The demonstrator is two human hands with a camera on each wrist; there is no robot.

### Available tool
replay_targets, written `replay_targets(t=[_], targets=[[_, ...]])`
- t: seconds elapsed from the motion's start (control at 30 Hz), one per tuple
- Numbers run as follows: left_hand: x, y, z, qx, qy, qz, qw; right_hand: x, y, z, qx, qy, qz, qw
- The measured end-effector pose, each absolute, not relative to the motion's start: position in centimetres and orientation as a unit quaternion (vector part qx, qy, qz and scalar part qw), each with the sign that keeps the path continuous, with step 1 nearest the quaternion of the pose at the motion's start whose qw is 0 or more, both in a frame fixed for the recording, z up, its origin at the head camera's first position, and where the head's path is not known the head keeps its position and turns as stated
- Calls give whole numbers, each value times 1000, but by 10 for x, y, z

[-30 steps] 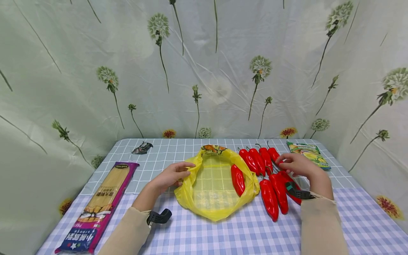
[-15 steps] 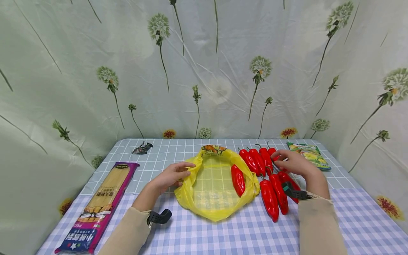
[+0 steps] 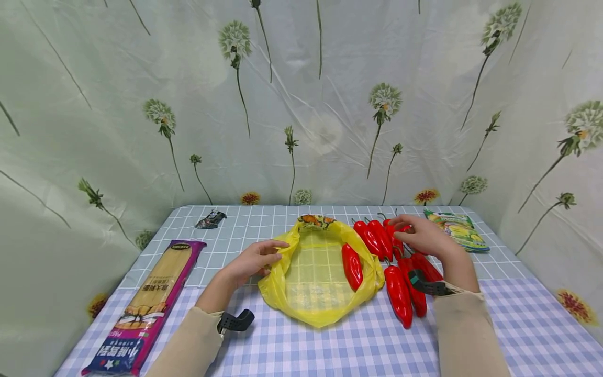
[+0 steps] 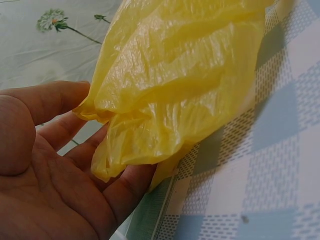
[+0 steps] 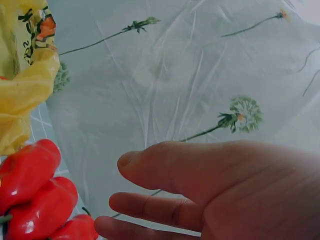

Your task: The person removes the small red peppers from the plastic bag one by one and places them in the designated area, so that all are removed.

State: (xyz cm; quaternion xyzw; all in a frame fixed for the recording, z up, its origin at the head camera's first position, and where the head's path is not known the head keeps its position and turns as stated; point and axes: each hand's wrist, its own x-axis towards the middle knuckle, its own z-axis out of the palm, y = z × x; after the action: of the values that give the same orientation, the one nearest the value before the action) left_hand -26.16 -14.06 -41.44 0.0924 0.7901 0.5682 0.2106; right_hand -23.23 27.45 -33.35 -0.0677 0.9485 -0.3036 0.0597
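A yellow plastic bag (image 3: 325, 314) stands with its mouth spread wide at the table's middle, and one red chili pepper (image 3: 352, 267) lies inside it on the right. My left hand (image 3: 249, 263) holds the bag's left rim; in the left wrist view, the thumb rests at the edge of the yellow plastic (image 4: 175, 75) while the other fingertips are hidden behind its folds. To the bag's right lie several red chili peppers (image 3: 398, 296) with green stems. Over the far ones hovers my right hand (image 3: 424, 238), fingers loosely bent, with nothing between thumb and fingers in the right wrist view.
A long purple pack of pasta (image 3: 151, 293) lies along the left side. Near the back edge is a small black wrapper (image 3: 210, 219). A green and yellow packet (image 3: 459, 230) sits at the back right. A flowered curtain (image 3: 325, 131) hangs behind the checked tablecloth (image 3: 301, 351).
My right hand has drifted left and slightly away from me over the peppers, holding nothing. The left hand and the yellow bag have stayed in place.
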Motion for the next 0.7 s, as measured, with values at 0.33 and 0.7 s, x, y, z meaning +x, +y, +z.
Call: replay_targets(t=[0.33,0.7], targets=[[-262,-141,-415,89,790,570,210,-234,259,-335,-120,943,-308,39],[-262,-140,-415,82,788,572,211,-233,238,-328,-169,925,-339,24]])
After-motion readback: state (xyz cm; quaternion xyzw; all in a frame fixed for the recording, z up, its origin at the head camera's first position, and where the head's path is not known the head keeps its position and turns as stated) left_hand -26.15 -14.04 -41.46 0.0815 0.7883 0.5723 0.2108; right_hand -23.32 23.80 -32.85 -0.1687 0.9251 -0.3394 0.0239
